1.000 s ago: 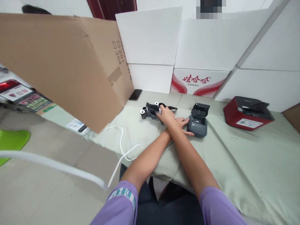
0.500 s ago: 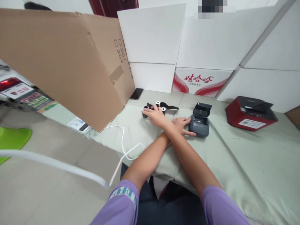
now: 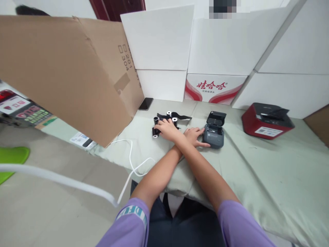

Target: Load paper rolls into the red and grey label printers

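Observation:
My forearms cross, the right one over the left. My right hand (image 3: 168, 130) lies palm down on a cluster of small black rolls (image 3: 155, 133) with white cores, its fingers spread over them. Part of the cluster is hidden beneath it. A loose black strip (image 3: 182, 116) trails to the right from the rolls. Farther right, my left hand (image 3: 193, 136) rests on the cloth with fingers stretched. Its fingertips and thumb touch the left side of a dark grey label printer (image 3: 214, 136), whose lid (image 3: 216, 118) stands raised.
A large cardboard box (image 3: 102, 79) walls off the left. White boxes (image 3: 158, 41) line the back. A phone (image 3: 146, 104) lies by the cardboard, and a red and black device (image 3: 267, 120) stands at right. A white cable (image 3: 132, 154) loops over the table's near left edge.
My right hand has shifted slightly among the rolls; a lower roll with a white end now shows beside its fingers. My left hand stays against the printer. The view has moved a little.

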Available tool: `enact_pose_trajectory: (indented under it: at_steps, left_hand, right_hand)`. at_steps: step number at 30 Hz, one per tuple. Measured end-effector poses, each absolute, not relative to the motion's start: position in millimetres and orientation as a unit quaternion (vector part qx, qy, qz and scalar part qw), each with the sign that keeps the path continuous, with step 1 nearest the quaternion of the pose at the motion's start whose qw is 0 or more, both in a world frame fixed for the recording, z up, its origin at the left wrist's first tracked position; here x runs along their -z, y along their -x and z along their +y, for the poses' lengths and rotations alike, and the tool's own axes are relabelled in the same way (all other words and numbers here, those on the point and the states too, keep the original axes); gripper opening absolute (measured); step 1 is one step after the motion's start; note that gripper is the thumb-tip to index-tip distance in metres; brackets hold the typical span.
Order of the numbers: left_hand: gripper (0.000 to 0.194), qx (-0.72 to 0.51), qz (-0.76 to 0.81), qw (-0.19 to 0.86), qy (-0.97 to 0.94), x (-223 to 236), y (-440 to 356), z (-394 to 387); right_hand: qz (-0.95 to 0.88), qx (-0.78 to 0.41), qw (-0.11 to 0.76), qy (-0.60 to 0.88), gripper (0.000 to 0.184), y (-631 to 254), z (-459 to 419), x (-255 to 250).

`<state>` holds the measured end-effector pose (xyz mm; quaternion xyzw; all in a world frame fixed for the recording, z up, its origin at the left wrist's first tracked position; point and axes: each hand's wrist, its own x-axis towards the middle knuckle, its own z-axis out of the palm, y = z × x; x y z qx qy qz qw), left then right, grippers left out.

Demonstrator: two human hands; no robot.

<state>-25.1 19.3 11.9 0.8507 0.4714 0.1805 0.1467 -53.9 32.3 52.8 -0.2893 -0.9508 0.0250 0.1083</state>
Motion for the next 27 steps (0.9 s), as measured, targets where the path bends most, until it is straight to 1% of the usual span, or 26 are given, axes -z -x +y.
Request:
enact_pose_trajectory:
  at_steps: [5, 7, 11, 13, 15, 17, 18, 20, 21, 23, 25, 27]
  left_hand:
    - [0.089, -0.187, 0.471, 0.14, -0.851, -11.1, 24.9, 19.0]
    - [0.089, -0.184, 0.473, 0.138, -0.851, -10.7, 25.1, 19.0]
    - [0.088, -0.187, 0.472, 0.138, -0.85, -10.4, 25.8, 19.1]
    - [0.088, -0.184, 0.469, 0.137, -0.853, -11.0, 25.8, 19.1]
    - [0.089, -0.178, 0.467, 0.133, -0.856, -12.3, 25.7, 19.2]
    - [0.09, -0.169, 0.467, 0.132, -0.858, -13.4, 25.6, 20.0]
    - [0.092, -0.164, 0.467, 0.135, -0.858, -13.5, 25.6, 20.7]
    - [0.094, -0.151, 0.467, 0.146, -0.859, -12.6, 25.9, 22.6]
    - [0.091, -0.152, 0.468, 0.149, -0.858, -11.6, 26.1, 23.5]
    - [0.078, -0.168, 0.464, 0.146, -0.858, -9.4, 26.3, 24.8]
    - [0.068, -0.193, 0.454, 0.14, -0.858, -7.8, 26.1, 25.2]
    - [0.068, -0.206, 0.452, 0.131, -0.858, -7.1, 25.2, 24.9]
  right_hand:
    - [-0.956, -0.001, 0.102, 0.275, 0.059, 57.6, 21.0, -48.9]
    - [-0.962, -0.001, 0.089, 0.258, 0.06, 62.7, 15.7, -46.7]
    - [-0.964, 0.004, 0.076, 0.254, 0.043, 68.5, 12.3, -46.1]
    - [-0.957, 0.006, 0.091, 0.277, 0.034, 67.8, 14.3, -48.7]
    - [-0.943, -0.012, 0.119, 0.31, 0.03, 66.5, 17.7, -53.2]
    - [-0.921, -0.07, 0.177, 0.341, 0.027, 65.0, 21.9, -59.7]
    - [-0.903, -0.116, 0.222, 0.35, 0.026, 63.5, 24.3, -64.0]
    - [-0.842, -0.233, 0.34, 0.347, 0.022, 55.6, 29.4, -74.9]
    - [-0.8, -0.297, 0.401, 0.334, 0.021, 47.8, 31.9, -81.3]
    - [-0.699, -0.411, 0.503, 0.298, 0.021, 21.1, 36.0, -94.6]
    - [-0.607, -0.484, 0.568, 0.272, 0.027, -20.4, 38.0, -103.8]
    - [-0.556, -0.498, 0.604, 0.278, 0.034, -71.6, 37.7, -103.3]
